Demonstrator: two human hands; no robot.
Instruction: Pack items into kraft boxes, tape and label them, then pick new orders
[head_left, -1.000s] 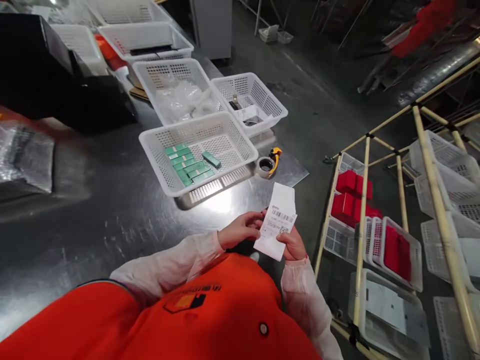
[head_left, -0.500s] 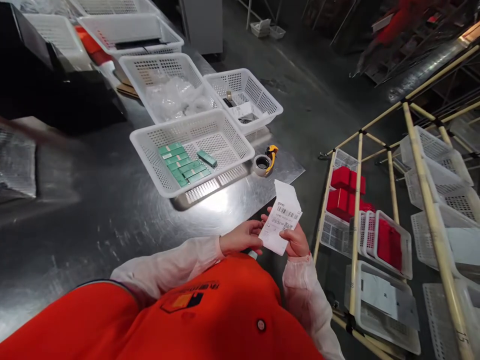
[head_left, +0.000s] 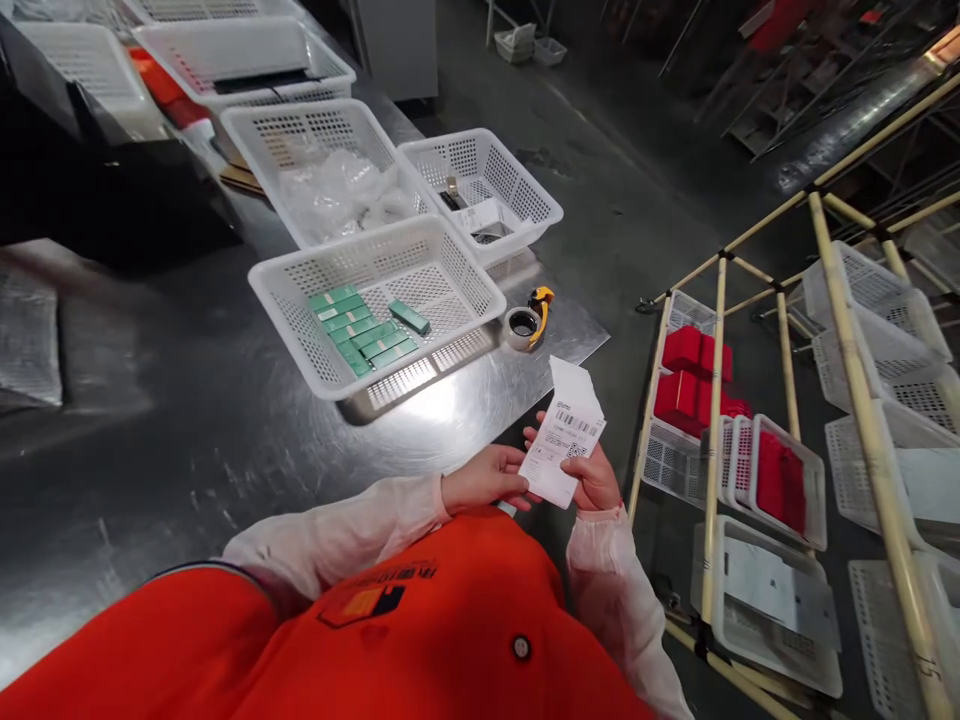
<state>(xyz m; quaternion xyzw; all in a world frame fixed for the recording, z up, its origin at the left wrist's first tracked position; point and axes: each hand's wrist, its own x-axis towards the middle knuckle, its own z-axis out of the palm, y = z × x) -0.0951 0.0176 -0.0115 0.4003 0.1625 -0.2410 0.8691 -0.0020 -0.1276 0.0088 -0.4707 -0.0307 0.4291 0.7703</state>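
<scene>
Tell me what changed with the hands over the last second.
The left hand has dropped lower along the barcode slip, and the right hand's fingers now show past the slip's left edge. Both hands remain on it. The green packs in the white basket, tape roll and yellow cutter stayed put.

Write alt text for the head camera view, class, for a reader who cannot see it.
A person's right hand holds a white barcode slip, their left hand touching its edge, above a steel table. Beyond it, a white plastic basket holds green boxes; red boxes sit in a rack to the right.
</scene>
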